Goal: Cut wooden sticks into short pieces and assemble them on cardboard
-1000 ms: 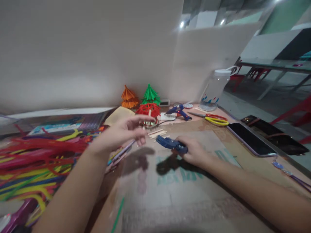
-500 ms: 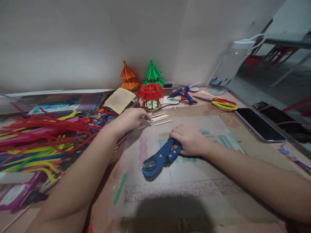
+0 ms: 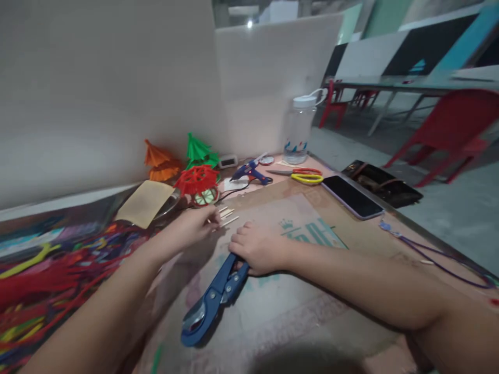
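My right hand (image 3: 255, 250) is closed round the handles of a blue cutter (image 3: 212, 298), whose jaws point toward me and rest on the cutting mat (image 3: 307, 236). My left hand (image 3: 193, 227) reaches forward, its fingertips pinched at several thin wooden sticks (image 3: 228, 214) lying on the table. Just beyond the sticks stands a small red pavilion model (image 3: 197, 183).
Orange (image 3: 158, 160) and green (image 3: 198, 150) paper trees stand by the wall. A blue glue gun (image 3: 249, 171), scissors (image 3: 306, 175), a water bottle (image 3: 298, 130), a phone (image 3: 351, 196) and a dark case (image 3: 382, 182) lie right. Pipe cleaners (image 3: 42, 270) are heaped left.
The cutter came down from the air onto the mat, jaws now toward me. My left hand dropped onto the wooden sticks. The camera swung left and up.
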Demonstrator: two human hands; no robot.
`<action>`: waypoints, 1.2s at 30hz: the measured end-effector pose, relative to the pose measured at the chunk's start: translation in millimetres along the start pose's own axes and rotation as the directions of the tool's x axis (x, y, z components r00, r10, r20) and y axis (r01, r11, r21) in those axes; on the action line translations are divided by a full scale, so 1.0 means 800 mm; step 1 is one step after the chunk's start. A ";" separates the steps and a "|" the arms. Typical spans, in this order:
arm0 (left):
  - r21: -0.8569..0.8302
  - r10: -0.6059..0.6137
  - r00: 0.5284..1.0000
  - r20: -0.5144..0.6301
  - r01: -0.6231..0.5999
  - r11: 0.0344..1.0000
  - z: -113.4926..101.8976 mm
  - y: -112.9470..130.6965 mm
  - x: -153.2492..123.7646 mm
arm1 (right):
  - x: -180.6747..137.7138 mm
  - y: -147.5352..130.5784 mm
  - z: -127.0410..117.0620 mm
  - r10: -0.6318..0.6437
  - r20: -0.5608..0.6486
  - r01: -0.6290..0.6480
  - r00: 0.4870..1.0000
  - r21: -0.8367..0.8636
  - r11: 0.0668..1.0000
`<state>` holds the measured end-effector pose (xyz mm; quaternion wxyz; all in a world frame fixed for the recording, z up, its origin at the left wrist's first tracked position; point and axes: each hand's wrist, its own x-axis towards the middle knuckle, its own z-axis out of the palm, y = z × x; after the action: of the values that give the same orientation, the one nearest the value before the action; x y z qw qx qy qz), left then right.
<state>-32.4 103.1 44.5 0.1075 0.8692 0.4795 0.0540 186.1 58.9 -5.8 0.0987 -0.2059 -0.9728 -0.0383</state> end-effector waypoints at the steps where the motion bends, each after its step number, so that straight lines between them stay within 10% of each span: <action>1: 0.018 0.052 0.998 0.030 -0.052 0.998 0.006 0.015 0.021 | 0.002 -0.001 0.001 -0.008 -0.006 0.008 1.000 0.001 1.000; 10: 0.232 0.272 0.931 -0.244 -0.216 0.948 -0.019 0.137 0.185 | 0.004 -0.002 -0.002 0.010 0.045 -0.012 0.999 0.039 0.999; 23: 0.038 -0.167 0.957 -0.235 0.181 0.983 -0.032 -0.017 -0.029 | 0.001 0.001 0.001 0.011 -0.010 -0.011 1.000 0.038 0.999; 36: -0.049 -0.028 0.974 -0.224 0.018 0.999 0.059 0.010 -0.024 | -0.006 0.002 0.003 0.016 -0.104 -0.007 0.994 0.085 0.996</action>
<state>-26.5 76.6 0.6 0.0734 0.8492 0.4973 0.1619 190.4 58.8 -8.7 0.1585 -0.2050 -0.9658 -0.0074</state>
